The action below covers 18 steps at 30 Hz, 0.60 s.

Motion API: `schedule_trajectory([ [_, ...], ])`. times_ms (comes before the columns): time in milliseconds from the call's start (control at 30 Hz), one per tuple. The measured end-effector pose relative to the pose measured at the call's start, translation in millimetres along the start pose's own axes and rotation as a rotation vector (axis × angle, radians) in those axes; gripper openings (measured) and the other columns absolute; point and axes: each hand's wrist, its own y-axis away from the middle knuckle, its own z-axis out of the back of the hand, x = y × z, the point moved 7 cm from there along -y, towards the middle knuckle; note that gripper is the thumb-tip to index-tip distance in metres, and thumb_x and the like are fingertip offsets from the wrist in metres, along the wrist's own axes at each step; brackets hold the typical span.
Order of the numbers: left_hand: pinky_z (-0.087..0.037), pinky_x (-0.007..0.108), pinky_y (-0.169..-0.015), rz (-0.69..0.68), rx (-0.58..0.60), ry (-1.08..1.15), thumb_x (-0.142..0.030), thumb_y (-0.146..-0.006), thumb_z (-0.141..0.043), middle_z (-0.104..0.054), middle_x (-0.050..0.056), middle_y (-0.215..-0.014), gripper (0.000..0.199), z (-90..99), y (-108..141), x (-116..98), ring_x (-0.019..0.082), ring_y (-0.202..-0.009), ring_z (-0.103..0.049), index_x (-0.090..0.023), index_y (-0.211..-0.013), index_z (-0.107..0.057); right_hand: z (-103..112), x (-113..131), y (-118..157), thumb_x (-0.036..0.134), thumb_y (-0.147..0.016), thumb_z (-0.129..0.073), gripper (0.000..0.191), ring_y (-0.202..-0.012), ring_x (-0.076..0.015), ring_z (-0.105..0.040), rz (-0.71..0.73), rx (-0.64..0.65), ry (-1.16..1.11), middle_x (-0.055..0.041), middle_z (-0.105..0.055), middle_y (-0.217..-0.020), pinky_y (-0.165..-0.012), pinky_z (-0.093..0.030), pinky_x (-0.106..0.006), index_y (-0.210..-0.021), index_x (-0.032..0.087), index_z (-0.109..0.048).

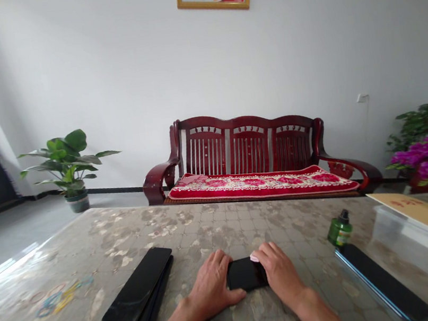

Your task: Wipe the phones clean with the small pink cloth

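1. I watch the left hand grip one end of a black phone, thumb along its near edge, fingers bent over the far corner.
2. The right hand is closed at the other end, its fingers curled onto a small pink scrap at the far corner; I cannot see its thumb.
3. The phone sits between both hands, dark face up; I cannot tell whether it rests on the table or just above it.
4. My worry: a hard push from the right could twist the phone out of the left grip, since much of its near edge looks unsupported. The scrap could also slip, as so little of it shows.
5. Both forearms come up from the bottom edge and slant inward, wrists low near the table, backs of the hands upward.
6. Left of the hands, more phones lie stacked askew; a swinging left elbow could slide the top one off.
7. Right of them lies another phone, with a green bottle upright beside its far end. A wide right-hand sweep could tip the bottle onto it.
8. Farther out are coloured rubber bands, a clear box and, beyond the table, a red wooden bench.
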Motion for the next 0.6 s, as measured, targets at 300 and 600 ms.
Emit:
schedule_trajectory([
  [300, -0.045, 0.036, -0.087, 0.0, 0.002, 0.0, -0.039, -0.064, -0.077, -0.057, 0.006, -0.103, 0.046, 2.0, 0, -1, 0.028, -0.099, -0.056, -0.022, -0.101, -0.057, -1, 9, 1, 0.004, -0.093, -0.051, 0.025, -0.09, -0.019, -0.055, 0.025, 0.023, -0.051, -0.0014, -0.06, -0.091, -0.078, -0.045, -0.03, -0.093, 0.024, -0.066],
  [600, -0.044, 0.036, -0.087, -0.01, -0.01, -0.007, -0.04, -0.065, -0.076, -0.058, 0.006, -0.103, 0.045, 0.2, 0, -1, 0.028, -0.099, -0.056, -0.021, -0.101, -0.057, -1, 13, 4, 0.006, -0.092, -0.055, 0.022, -0.089, -0.0189, -0.056, 0.037, 0.031, -0.019, -0.0009, -0.061, -0.09, -0.078, -0.044, -0.029, -0.092, 0.024, -0.066],
])
